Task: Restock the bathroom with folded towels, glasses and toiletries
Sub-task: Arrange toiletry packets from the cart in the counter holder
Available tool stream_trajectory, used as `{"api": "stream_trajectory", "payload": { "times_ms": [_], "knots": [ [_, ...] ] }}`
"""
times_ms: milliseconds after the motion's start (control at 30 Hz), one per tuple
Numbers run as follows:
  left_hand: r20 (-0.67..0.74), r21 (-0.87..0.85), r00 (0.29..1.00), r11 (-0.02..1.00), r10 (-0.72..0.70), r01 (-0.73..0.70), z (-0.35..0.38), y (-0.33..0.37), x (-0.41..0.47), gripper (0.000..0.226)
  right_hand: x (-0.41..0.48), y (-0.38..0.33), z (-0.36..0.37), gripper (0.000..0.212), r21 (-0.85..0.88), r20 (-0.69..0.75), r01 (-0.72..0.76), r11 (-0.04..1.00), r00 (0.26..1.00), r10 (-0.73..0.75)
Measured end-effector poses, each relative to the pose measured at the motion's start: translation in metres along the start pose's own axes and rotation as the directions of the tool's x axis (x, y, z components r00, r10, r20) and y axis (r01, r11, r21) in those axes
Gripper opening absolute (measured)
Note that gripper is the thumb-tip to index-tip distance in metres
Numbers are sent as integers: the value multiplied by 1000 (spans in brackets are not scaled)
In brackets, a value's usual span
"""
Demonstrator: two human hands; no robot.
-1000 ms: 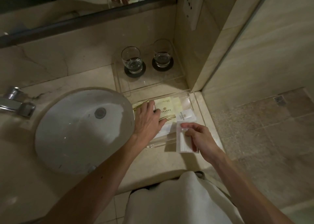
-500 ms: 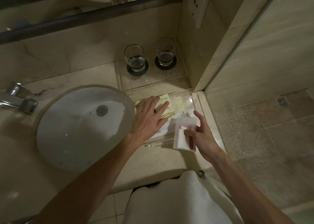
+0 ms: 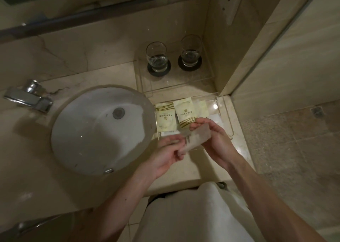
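Clear plastic tray (image 3: pixel 217 106) beside the round basin (image 3: pixel 88 131) carries cream sachets (image 3: pixel 185 114) lying flat. Over its near edge both hands hold one pale packet (image 3: pixel 197 138) (motion-blurred, print unreadable) — the left hand (image 3: pixel 165 152) pinches its lower end with curled fingers, and the right hand (image 3: pixel 216 143) grips the upper end, thumb on top. Behind, two glasses (image 3: pixel 157 58) stand on dark coasters (image 3: pixel 152 73) in a second clear tray (image 3: pixel 176 88).
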State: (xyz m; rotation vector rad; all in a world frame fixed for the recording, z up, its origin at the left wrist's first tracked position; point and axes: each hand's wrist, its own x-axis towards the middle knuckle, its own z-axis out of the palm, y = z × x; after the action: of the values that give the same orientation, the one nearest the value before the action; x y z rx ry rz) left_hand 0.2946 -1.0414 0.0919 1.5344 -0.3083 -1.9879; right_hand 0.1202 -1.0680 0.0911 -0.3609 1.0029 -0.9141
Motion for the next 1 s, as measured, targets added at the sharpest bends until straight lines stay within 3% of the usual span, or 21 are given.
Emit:
{"api": "stream_trajectory", "payload": {
  "times_ms": [67, 167, 267, 367, 500, 700, 1000],
  "knots": [
    [-169, 260, 964, 953, 204, -156, -6, -1, 1, 33, 0, 1, -6, 26, -104, -88, -62, 993, 995, 53],
    [-181, 491, 911, 837, 370, -242, -14, -1, 4, 55, 0, 5, -15, 20, -324, -137, -135, 936, 986, 95],
    [-213, 575, 893, 790, 397, -214, -19, -3, 12, 76, 4, 12, -14, 34, -439, -139, -133, 889, 987, 79],
    [-239, 549, 904, 817, 356, -176, -20, -3, 17, 87, 12, 12, -9, 39, -562, -129, -93, 822, 991, 24],
    [-218, 610, 858, 751, 465, -252, -17, -1, 21, 76, 23, 8, -9, 38, -686, -101, -24, 727, 993, -63],
    [-35, 712, 876, 628, 480, -316, -29, -9, 14, 46, 31, 6, -13, 18, -670, -71, 4, 742, 995, -70],
    [-27, 885, 771, 374, 636, -277, -36, -16, 22, 45, 46, 16, -13, 8, -902, 99, 192, 387, 964, -247]
  ]
}}
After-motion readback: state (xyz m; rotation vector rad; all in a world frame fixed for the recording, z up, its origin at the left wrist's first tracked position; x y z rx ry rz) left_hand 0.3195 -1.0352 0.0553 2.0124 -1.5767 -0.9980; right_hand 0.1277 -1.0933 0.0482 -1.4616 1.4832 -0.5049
